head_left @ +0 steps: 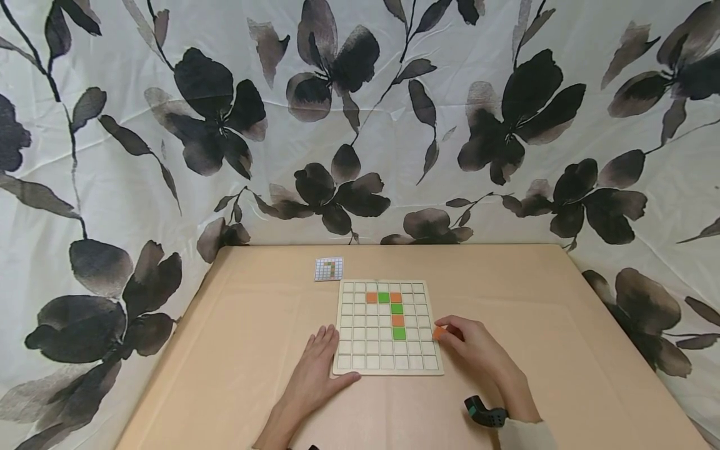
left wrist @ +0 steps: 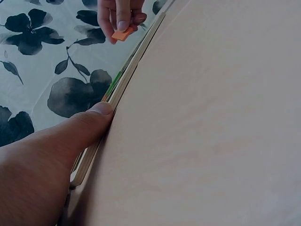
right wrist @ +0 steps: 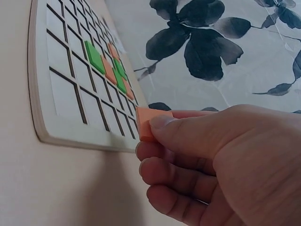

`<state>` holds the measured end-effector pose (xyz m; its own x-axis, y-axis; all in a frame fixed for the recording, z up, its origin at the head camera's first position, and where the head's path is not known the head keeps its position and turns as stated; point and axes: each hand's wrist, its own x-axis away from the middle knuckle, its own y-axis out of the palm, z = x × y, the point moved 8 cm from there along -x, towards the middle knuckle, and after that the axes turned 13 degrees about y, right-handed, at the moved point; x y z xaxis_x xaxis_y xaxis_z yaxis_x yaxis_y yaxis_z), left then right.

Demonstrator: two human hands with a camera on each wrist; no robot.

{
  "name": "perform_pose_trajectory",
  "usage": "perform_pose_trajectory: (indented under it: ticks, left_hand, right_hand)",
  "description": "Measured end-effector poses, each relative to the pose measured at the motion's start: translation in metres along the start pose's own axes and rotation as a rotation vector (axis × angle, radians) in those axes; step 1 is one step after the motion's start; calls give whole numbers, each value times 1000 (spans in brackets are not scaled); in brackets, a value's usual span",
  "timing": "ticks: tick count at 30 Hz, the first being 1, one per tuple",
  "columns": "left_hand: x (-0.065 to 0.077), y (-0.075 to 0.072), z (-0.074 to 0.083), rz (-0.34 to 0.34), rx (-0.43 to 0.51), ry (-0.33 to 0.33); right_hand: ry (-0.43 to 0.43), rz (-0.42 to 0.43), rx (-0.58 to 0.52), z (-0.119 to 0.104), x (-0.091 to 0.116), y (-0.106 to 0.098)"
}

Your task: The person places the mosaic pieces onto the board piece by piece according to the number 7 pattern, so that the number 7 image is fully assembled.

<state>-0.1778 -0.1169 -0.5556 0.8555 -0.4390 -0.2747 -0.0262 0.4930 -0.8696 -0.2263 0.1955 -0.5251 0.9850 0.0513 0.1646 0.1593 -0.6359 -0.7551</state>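
Note:
A pale wooden grid board (head_left: pixel 369 348) lies on the table. Along its top part runs a row of orange, green, orange tiles, and below the right-hand orange one a column goes down green (head_left: pixel 397 309), orange (head_left: pixel 398 320), green (head_left: pixel 399 333). My left hand (head_left: pixel 315 372) rests along the board's left side with fingers extended, its thumb (left wrist: pixel 94 115) against the near edge. Just off the board's right edge, my right hand (head_left: pixel 478 347) pinches an orange square tile (right wrist: pixel 147 123) between thumb and index finger. The other fingers of that hand are curled below the tile.
A small card (head_left: pixel 329 269) printed with a coloured grid pattern lies beyond the board's top left corner. The light wood-toned table (head_left: pixel 562 325) ends at a white cloth (head_left: pixel 405 206) with dark flowers. A black band (head_left: pixel 485 412) is on my right wrist.

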Motion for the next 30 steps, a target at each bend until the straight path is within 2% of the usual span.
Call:
perform_pose_trajectory:
  ticks: [16, 30]
  left_hand:
    - [-2, 5, -4, -11, 12, -10]
    - [-1, 3, -3, 11, 3, 6]
  right_hand:
    - [-12, -44, -95, -23, -8, 18]
    - [-90, -102, -57, -43, -10, 37]
